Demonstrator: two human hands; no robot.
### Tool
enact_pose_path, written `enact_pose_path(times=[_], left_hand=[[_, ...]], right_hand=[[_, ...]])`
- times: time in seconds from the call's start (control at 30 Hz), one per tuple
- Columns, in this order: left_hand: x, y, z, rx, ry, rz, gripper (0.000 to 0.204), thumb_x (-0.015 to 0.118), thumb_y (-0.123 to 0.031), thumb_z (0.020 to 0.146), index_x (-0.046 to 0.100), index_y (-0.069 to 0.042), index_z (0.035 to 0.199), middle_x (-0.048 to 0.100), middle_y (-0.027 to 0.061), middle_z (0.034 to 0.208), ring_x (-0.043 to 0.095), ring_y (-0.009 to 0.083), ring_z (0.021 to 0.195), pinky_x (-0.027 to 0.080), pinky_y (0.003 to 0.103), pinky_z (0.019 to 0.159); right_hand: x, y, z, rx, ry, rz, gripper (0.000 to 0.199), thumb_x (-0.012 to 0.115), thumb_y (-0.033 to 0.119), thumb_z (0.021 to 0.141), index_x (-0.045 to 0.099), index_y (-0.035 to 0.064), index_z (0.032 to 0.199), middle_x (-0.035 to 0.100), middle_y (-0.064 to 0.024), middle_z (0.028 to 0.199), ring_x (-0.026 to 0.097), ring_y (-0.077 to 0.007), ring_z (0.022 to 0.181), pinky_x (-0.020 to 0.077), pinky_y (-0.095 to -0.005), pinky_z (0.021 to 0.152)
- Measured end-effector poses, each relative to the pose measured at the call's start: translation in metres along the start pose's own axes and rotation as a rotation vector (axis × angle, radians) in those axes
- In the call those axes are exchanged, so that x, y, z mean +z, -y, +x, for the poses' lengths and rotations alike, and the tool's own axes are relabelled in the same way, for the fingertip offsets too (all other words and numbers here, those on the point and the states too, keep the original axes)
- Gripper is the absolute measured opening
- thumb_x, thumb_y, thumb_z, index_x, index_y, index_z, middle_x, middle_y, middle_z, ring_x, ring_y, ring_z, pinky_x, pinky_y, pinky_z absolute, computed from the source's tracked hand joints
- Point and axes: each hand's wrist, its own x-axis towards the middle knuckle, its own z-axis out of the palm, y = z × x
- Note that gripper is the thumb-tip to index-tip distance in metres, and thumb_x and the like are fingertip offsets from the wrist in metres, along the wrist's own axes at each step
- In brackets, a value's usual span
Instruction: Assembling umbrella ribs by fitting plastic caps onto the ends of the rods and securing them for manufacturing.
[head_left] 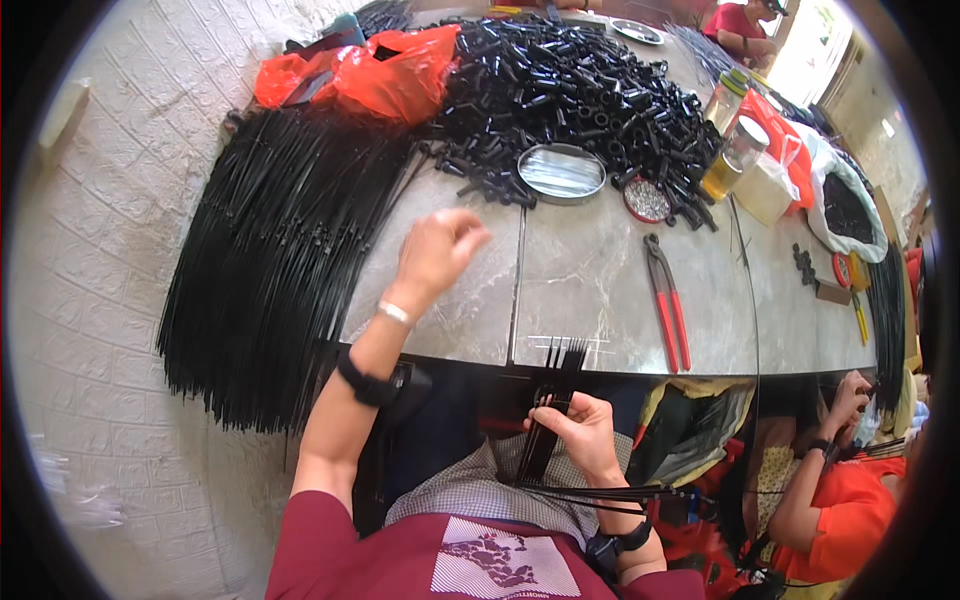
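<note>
Over the left part of the grey table, my left hand [440,255] is raised with its fingers curled in, slightly blurred; whether anything thin sits in them is hidden. Close to my lap, my right hand [575,428] grips a bundle of thin black rods [540,450], similar to umbrella ribs. The bundle's upper ends fan out past the table's front edge. Thin metal wires [600,345] lie crosswise at those ends. More long black rods [610,494] pass sideways under my right wrist. A large pile of such rods [280,240] lies left of my left hand.
Black tubular plastic parts [570,80] are heaped at the back. Before them sit an oval tin of wires [562,172] and a round dish of small metal bits [647,200]. Red-handled pincers [668,305] lie on the table [590,270]. A co-worker in orange [850,500] sits right.
</note>
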Motion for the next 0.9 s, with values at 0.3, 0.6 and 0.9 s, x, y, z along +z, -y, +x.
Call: enact_pose_path(times=[0.3, 0.6, 0.9], left_hand=[[0.042, 0.066, 0.064, -0.056, -0.235, 0.406, 0.030, 0.074, -0.027, 0.082, 0.070, -0.008, 0.105, 0.066, 0.0142, 0.103, 0.064, 0.0327, 0.094, 0.051, 0.043, 0.083], [0.000, 0.059, 0.038, 0.130, -0.234, 0.290, 0.017, 0.071, -0.019, 0.082, 0.074, -0.007, 0.094, 0.066, 0.0115, 0.085, 0.065, 0.0331, 0.082, 0.052, 0.041, 0.075], [-0.010, 0.016, -0.062, 0.200, 0.169, 0.080, 0.015, 0.073, -0.003, 0.077, 0.072, -0.001, 0.092, 0.065, 0.0086, 0.083, 0.065, 0.0184, 0.072, 0.051, 0.029, 0.065]], right_hand=[[-0.004, 0.002, 0.001, 0.008, -0.028, 0.018, 0.007, 0.069, -0.005, 0.084, 0.069, -0.0027, 0.091, 0.072, -0.0074, 0.084, 0.069, -0.0141, 0.075, 0.0565, -0.0264, 0.071], [-0.005, 0.001, 0.002, -0.010, 0.012, 0.031, 0.009, 0.068, -0.006, 0.085, 0.069, -0.0046, 0.094, 0.071, -0.0091, 0.089, 0.069, -0.0159, 0.077, 0.0566, -0.0275, 0.073], [-0.003, -0.002, -0.010, -0.008, 0.023, 0.060, 0.011, 0.067, -0.005, 0.086, 0.070, -0.0034, 0.096, 0.071, -0.0075, 0.089, 0.068, -0.0142, 0.078, 0.0565, -0.0270, 0.074]])
